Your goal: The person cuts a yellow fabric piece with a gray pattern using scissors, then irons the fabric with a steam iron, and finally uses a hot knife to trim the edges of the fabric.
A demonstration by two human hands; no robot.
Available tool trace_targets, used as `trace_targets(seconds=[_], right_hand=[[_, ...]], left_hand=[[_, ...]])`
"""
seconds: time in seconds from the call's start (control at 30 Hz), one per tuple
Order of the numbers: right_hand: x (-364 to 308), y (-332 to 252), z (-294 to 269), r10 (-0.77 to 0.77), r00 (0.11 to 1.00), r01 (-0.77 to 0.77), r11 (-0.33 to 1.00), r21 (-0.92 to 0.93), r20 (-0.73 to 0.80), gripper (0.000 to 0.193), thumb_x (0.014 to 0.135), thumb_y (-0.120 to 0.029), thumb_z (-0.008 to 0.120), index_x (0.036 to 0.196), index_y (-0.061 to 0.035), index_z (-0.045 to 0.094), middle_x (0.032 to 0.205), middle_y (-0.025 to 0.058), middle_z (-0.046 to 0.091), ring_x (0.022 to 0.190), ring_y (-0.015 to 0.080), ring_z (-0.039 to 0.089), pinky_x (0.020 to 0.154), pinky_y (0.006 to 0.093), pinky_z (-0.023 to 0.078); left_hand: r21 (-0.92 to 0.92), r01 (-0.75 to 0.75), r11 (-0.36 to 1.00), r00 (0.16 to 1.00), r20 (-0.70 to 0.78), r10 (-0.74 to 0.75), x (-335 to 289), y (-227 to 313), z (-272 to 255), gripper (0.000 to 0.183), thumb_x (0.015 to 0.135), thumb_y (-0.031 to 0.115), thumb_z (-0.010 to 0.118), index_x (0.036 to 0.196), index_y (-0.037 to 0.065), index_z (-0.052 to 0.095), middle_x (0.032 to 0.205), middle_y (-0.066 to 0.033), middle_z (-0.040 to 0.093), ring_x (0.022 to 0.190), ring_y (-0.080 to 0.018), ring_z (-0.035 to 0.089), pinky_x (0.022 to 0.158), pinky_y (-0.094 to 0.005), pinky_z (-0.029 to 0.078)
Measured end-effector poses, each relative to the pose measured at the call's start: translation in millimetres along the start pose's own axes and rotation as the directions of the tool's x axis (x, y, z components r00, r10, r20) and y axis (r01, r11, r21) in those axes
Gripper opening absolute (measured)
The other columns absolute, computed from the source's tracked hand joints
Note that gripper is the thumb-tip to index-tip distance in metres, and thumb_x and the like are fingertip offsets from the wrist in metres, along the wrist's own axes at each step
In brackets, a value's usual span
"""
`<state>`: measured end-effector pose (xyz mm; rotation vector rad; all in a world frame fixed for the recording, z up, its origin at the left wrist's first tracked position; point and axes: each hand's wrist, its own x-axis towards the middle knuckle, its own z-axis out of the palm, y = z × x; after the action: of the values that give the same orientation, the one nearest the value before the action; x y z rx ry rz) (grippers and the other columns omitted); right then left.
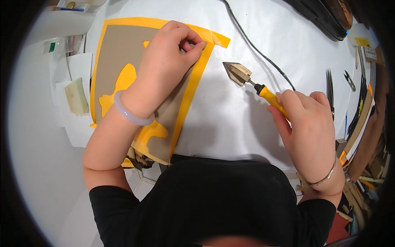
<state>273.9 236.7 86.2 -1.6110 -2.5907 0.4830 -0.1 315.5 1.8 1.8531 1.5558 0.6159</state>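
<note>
A taupe sheet with yellow edging and yellow cut-out shapes lies on the white work surface. My left hand is over its upper right part, fingers curled and thumb and forefinger pinched at the edging near the corner. A loose, creased end of the edging sticks out beyond that corner. In my right hand is a small hand iron with a yellow handle. Its pointed, finned metal head angles toward the sheet, apart from it and above the white surface.
A braided black-and-white cord runs from the far edge toward my right hand. Tweezers and a small clipper-like tool lie at the right. A dark device stands far right. Paper scraps are at the left.
</note>
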Motion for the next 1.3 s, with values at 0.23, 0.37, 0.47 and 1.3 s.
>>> trace_targets(seconds=[0.23, 0.37, 0.47, 1.3], right_hand=[[-5.3, -0.8, 1.0, -0.033, 0.999, 0.033, 0.999, -0.039, -0.012, 0.02, 0.095, -0.015, 0.074, 0.09, -0.0077, 0.057, 0.072, 0.0064, 0.059, 0.068, 0.0263, 0.061, 0.078, 0.0398, 0.044], [-3.0, -0.4, 3.0, -0.032, 0.998, 0.032, 0.999, -0.013, -0.049, 0.021, 0.096, -0.016, 0.074, 0.089, -0.0067, 0.056, 0.072, 0.0069, 0.061, 0.068, 0.0267, 0.062, 0.079, 0.0401, 0.044], [-1.9, -1.8, 5.8, -0.008, 1.0, 0.008, 1.0, 0.015, 0.027, 0.023, 0.097, -0.016, 0.074, 0.088, -0.0056, 0.055, 0.069, 0.0079, 0.062, 0.063, 0.0283, 0.061, 0.078, 0.0406, 0.046], [12.1, -31.6, 16.6, 0.018, 0.993, -0.006, 0.995, 0.1, -0.121, 0.028, 0.091, -0.011, 0.082, 0.096, -0.0048, 0.056, 0.068, 0.0075, 0.066, 0.055, 0.0274, 0.06, 0.064, 0.0376, 0.046]], left_hand=[[-0.013, 0.055, 0.998, 0.998, 0.016, -0.055, 0.4, 0.8, -2.7, 0.012, 0.095, 0.007, 0.079, 0.095, -0.001, 0.07, 0.1, -0.0016, 0.062, 0.08, -0.0105, 0.056, 0.075, -0.0257, 0.051], [-0.004, 0.062, 0.998, 0.998, 0.026, -0.062, -0.4, 5.0, -4.2, 0.012, 0.095, 0.007, 0.079, 0.095, -0.001, 0.07, 0.101, -0.0015, 0.061, 0.08, -0.0103, 0.056, 0.075, -0.0255, 0.051], [-0.008, 0.061, 0.998, 0.998, 0.021, -0.061, 1.2, 3.1, -4.8, 0.012, 0.095, 0.007, 0.079, 0.095, -0.001, 0.07, 0.1, -0.0015, 0.061, 0.079, -0.0101, 0.056, 0.075, -0.0254, 0.051], [-0.069, 0.073, 0.995, 0.997, 0.03, -0.071, 3.5, -2.5, -2.6, 0.011, 0.094, 0.004, 0.08, 0.095, -0.002, 0.071, 0.101, 0.0001, 0.061, 0.08, -0.0085, 0.055, 0.076, -0.0246, 0.051]])
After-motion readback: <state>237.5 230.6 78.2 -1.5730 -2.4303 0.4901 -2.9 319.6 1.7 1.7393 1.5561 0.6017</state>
